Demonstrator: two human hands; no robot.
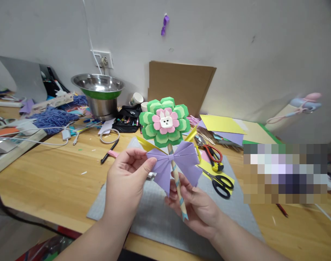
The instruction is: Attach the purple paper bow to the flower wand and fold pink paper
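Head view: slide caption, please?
Left fingers pinch the purple bow beneath a green-and-pink flower; right fingers hold its striped stem above a grey mat.

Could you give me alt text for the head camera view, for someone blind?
A green-and-pink flower with an animal-like face is held up: the person's left grip pinches its purple bow, the right grip its blue-striped stick. Below, a gray mat lies on a cluttered wooden table.
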